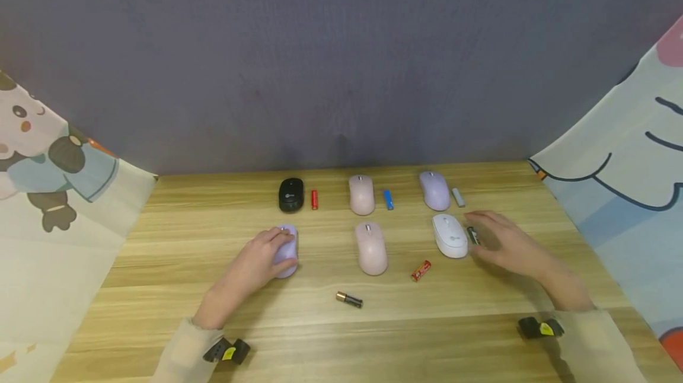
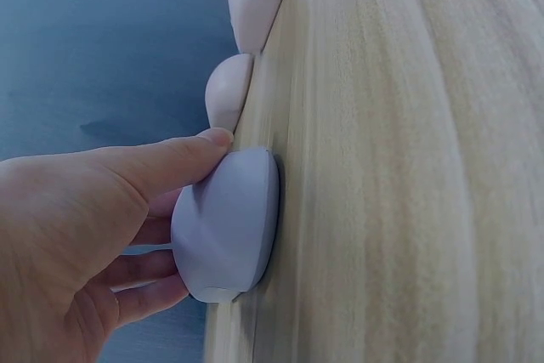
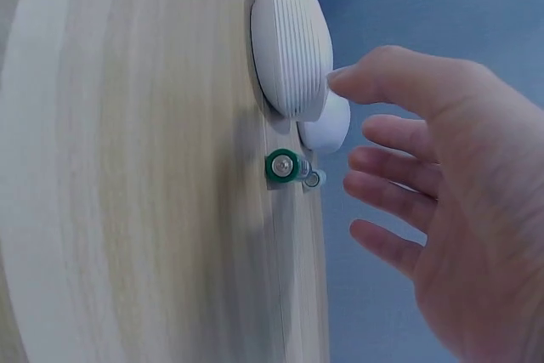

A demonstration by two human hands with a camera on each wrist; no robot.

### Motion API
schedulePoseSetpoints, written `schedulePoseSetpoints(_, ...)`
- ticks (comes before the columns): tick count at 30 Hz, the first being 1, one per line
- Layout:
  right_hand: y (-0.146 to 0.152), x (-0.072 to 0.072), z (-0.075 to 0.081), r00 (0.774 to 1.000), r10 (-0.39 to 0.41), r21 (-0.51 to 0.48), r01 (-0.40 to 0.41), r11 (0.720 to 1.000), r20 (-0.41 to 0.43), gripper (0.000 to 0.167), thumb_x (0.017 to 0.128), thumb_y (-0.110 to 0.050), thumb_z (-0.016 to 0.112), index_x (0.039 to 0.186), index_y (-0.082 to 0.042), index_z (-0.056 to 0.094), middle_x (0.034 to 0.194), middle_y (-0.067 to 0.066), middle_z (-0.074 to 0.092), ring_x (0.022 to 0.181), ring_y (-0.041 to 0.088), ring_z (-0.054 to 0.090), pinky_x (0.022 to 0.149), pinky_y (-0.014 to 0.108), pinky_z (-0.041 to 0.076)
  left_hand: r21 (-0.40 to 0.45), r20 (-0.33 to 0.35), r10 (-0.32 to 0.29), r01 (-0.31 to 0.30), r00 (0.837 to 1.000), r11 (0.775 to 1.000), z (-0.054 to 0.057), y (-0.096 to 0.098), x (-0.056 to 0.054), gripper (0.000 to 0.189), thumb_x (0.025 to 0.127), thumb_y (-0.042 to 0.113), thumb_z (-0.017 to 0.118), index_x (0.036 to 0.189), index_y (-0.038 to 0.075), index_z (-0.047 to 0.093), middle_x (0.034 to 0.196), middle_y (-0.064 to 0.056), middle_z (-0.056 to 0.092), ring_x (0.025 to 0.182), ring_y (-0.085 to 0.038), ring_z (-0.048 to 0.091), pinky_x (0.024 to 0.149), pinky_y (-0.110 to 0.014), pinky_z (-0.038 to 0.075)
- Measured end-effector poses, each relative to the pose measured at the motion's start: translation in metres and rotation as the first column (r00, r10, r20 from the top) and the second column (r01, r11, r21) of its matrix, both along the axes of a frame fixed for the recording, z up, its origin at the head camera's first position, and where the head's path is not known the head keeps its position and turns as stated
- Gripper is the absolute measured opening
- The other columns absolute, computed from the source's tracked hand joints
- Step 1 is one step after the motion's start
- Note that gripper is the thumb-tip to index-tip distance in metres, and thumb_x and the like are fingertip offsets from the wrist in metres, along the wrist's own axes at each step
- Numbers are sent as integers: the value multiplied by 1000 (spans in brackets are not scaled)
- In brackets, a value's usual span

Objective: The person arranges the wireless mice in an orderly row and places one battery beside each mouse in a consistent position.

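Observation:
Near the front left, my left hand (image 1: 255,263) grips a lavender computer mouse (image 1: 290,250), thumb on one side and fingers across its far part. In the left wrist view this mouse (image 2: 225,225) rests on the tabletop. My right hand (image 1: 509,248) hovers with spread, loosely bent fingers over a dark AA battery (image 1: 473,236), holding nothing. That battery (image 3: 281,165) shows a green end in the right wrist view. Just left of the hand sits a white mouse (image 1: 450,236); the thumb appears close to it, and whether they touch I cannot tell.
Along the back stand a black mouse (image 1: 291,195), red battery (image 1: 315,200), pink mouse (image 1: 361,195), blue battery (image 1: 388,200), lavender mouse (image 1: 434,191) and grey battery (image 1: 458,197). A second pink mouse (image 1: 371,248) lies mid-table, with a red battery (image 1: 420,271) and a black-gold battery (image 1: 349,299) nearer.

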State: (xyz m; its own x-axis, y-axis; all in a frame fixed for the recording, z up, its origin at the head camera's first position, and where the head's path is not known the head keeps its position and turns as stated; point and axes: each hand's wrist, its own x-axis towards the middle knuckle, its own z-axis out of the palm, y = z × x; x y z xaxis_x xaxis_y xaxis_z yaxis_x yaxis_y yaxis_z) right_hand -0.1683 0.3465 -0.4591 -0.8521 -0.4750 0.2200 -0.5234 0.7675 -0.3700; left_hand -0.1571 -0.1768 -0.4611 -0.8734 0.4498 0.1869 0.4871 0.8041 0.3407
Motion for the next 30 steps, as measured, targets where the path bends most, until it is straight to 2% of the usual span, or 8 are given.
schedulePoseSetpoints(6, -6, 4, 2, 1000, -24, 3, 24, 1000, 6, 61, 86, -14, 82, 139, 3, 56, 139, 26, 56, 128, 50, 51, 101, 72, 44, 0, 6, 2, -2, 1000, 1000, 1, 1, 1, 55, 84, 27, 87, 125, -4, 68, 129, -23, 66, 117, -41, 65, 94, -50, 61)
schedulePoseSetpoints(15, -21, 7, 4, 996, 10, 15, -8, 1000, -93, 55, 85, -14, 83, 133, 1, 62, 132, 22, 63, 121, 43, 59, 100, 65, 49, -7, -14, -2, 2, 1000, 1000, 0, 0, 0, 57, 83, 29, 88, 124, -4, 68, 128, -22, 67, 116, -40, 66, 94, -49, 61)
schedulePoseSetpoints(22, -32, 8, 7, 988, 40, 19, -38, 999, -147, 55, 79, -11, 86, 128, 2, 65, 125, 19, 66, 114, 39, 63, 94, 58, 54, -9, 5, 6, -5, 1000, 1000, 2, 1, 0, 56, 84, 29, 87, 125, -4, 68, 130, -23, 66, 118, -41, 65, 95, -51, 60)
schedulePoseSetpoints(30, -43, 12, 7, 987, 68, 37, -63, 997, -147, 56, 80, -14, 86, 130, -1, 65, 126, 20, 66, 115, 41, 63, 94, 60, 55, -10, 3, 3, -3, 1000, 1000, 1, 0, 0, 56, 84, 29, 87, 125, -4, 68, 130, -23, 66, 118, -41, 65, 97, -51, 59)
